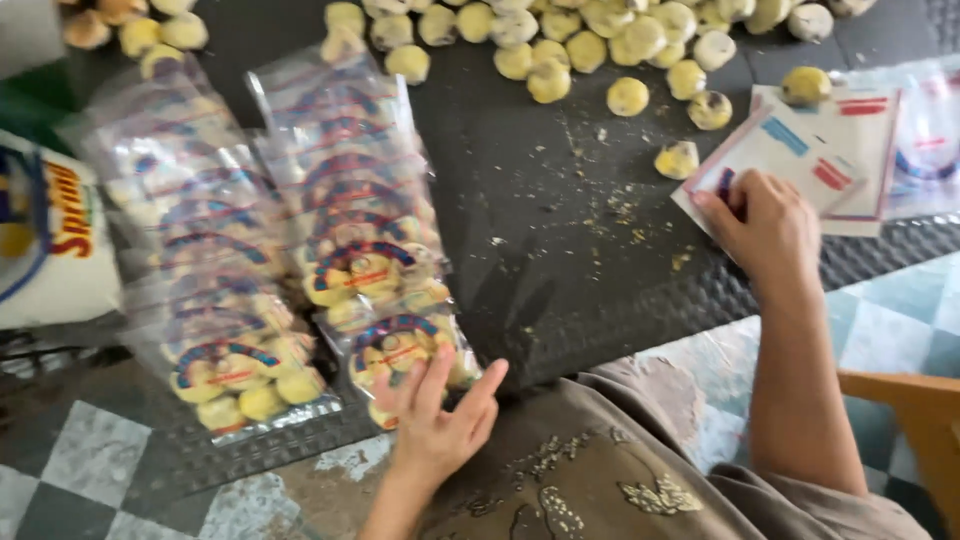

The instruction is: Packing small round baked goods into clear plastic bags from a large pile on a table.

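Two overlapping rows of clear plastic packets (300, 250) run down the left half of the frame, each packet printed with a red-and-blue arch and filled with small round yellow cookies. The nearest filled packet (400, 355) lies at the lower centre, its glossy film creased and catching light. At the upper right sits a flat stack of empty packets (830, 150) — thin, square-cornered, printed with red and blue bars — with one loose cookie resting on its top edge. A heap of loose cookies (560, 40) spreads along the top of the frame; they are pale yellow, rounded, some with dark patches, and crumbs are scattered below them.

All of this lies on a dark mat (560, 250) with a ribbed, diamond-patterned border, laid over a checked tile floor (90, 450). A white sack (50, 240) with coloured print sits at the left edge, and a piece of orange wood (920, 410) shows at the lower right.

The left hand (435, 420) is open, fingers spread and slightly curled, its fingertips touching the lower end of the nearest filled packet — not gripping it. The right hand (765, 230) is bent over the lower left corner of the empty stack, fingers curled onto the top sheet; whether it pinches the sheet cannot be told.
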